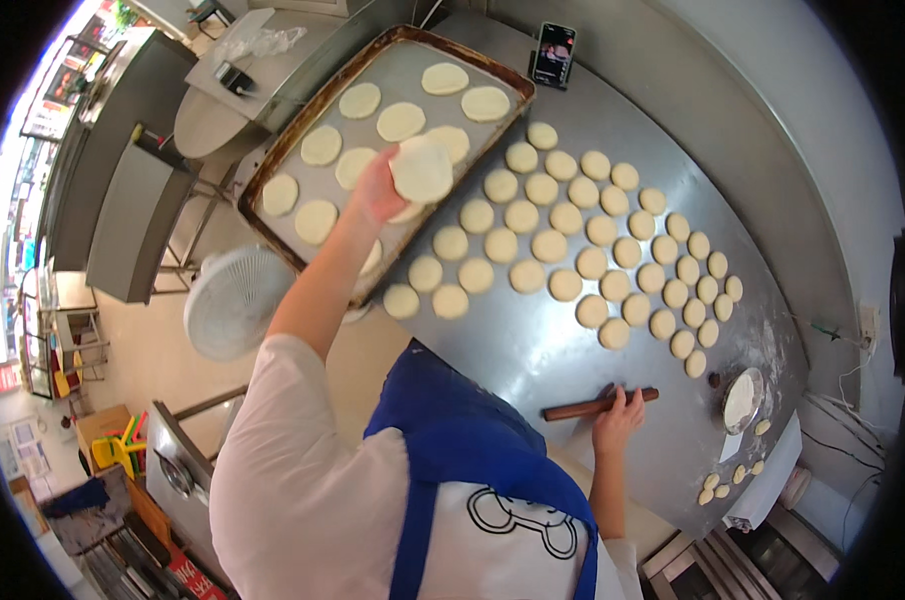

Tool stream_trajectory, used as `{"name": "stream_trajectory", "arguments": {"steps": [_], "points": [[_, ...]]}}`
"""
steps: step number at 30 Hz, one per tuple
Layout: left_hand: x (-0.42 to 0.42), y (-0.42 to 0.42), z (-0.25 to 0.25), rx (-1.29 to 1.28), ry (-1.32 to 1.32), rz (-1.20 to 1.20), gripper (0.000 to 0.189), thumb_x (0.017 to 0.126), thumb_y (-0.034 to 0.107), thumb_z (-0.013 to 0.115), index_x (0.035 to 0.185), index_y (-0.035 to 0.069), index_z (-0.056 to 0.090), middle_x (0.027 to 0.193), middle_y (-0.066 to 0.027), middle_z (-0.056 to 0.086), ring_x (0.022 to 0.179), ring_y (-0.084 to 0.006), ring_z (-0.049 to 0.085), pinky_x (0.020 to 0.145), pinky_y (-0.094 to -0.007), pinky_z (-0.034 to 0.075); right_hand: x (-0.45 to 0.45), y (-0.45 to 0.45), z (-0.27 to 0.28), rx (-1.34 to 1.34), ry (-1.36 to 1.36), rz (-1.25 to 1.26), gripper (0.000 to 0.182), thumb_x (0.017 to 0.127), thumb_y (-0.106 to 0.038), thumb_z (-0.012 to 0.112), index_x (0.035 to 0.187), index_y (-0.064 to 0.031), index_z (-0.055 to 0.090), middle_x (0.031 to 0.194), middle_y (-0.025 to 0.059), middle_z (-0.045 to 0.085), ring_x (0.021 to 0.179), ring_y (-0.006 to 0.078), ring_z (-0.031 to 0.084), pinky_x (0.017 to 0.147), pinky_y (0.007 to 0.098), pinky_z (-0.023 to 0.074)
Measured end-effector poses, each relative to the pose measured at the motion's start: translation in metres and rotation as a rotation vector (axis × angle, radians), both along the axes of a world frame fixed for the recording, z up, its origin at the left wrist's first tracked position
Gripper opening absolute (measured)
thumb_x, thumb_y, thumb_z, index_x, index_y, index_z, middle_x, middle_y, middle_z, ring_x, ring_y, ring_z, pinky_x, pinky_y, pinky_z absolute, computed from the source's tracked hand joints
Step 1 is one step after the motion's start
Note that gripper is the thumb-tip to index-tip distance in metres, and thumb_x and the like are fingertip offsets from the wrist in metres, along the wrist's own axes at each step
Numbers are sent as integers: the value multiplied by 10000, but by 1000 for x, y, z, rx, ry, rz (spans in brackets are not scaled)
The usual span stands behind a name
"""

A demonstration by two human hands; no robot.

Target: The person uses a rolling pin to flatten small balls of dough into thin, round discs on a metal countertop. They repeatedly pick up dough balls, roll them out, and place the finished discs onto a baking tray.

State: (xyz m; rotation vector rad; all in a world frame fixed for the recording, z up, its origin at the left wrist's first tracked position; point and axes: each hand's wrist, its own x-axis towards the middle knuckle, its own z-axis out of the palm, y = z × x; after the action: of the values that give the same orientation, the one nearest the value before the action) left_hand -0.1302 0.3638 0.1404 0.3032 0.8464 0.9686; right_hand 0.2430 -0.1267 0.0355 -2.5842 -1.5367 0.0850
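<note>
My left hand (381, 187) holds a flat, round piece of dough (422, 169) by its edge, above a rimmed baking tray (310, 90). Flattened dough discs (316, 221) lie spaced out on the tray. My right hand (619, 420) grips a dark wooden rolling pin (587, 409) near one end, over the steel worktop (512, 360). Many small, thicker dough rounds (549, 245) cover the worktop to the right of the tray. The tray surface under my left hand is partly hidden.
A phone (554, 52) stands behind the tray. At the right are a bowl of white flour or dough (740, 401), small dough pieces (739, 474) and loose flour. A white fan (239, 301) stands left of the worktop. A cable runs along the right wall.
</note>
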Motion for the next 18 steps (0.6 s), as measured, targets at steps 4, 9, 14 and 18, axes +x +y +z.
{"name": "stream_trajectory", "arguments": {"steps": [4,9,14,18], "points": [[-22,161,-27,27,48,68,493,1085,398,422,1380,29,565,1415,-130,627,1342,-314,565,1180,-524,381,-60,2,-23,10,141,-439,558,886,-64,611,1439,-65,533,1550,349,335,1407,515,362,1182,543,301],[-21,294,-65,31,1,24,512,1088,405,396,1387,27,567,1413,-122,631,1342,-320,561,1177,-514,386,-122,26,-28,-109,269,-658,649,934,-211,689,1523,-85,448,1566,376,291,1437,528,337,1179,527,330],[-20,356,-96,77,118,-120,458,1101,369,394,1344,33,589,1349,-116,661,1252,-298,622,1109,-493,465,-142,35,-18,-185,264,-638,707,909,-237,728,1532,-95,424,1565,369,299,1420,538,360,1162,536,357],[-26,381,-117,141,394,-231,436,1075,327,514,1361,4,572,1315,-114,677,1216,-283,645,1046,-447,515,-142,52,-16,-241,263,-695,705,903,-217,730,1525,-98,420,1562,354,315,1403,537,386,1139,542,387]]}}
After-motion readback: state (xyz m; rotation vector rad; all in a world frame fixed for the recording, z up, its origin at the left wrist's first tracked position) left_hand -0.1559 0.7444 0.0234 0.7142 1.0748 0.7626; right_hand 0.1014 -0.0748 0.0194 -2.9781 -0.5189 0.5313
